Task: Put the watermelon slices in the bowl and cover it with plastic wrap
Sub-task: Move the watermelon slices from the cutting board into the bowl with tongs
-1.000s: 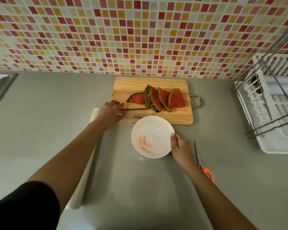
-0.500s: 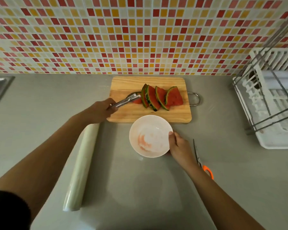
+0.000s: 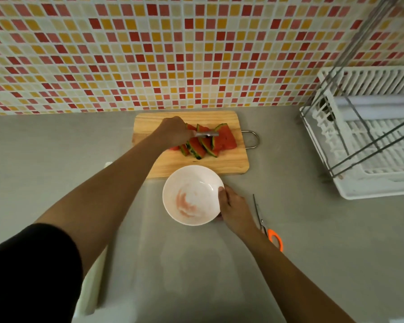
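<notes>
Left hand (image 3: 175, 131) reaches out over pale wooden cutting board (image 3: 229, 163), fist closed on metal tongs (image 3: 207, 134) above red, green-rinded watermelon slices (image 3: 204, 145). Right hand (image 3: 233, 207) grips rim of empty white round bowl (image 3: 191, 195) on grey counter (image 3: 313, 229).
</notes>
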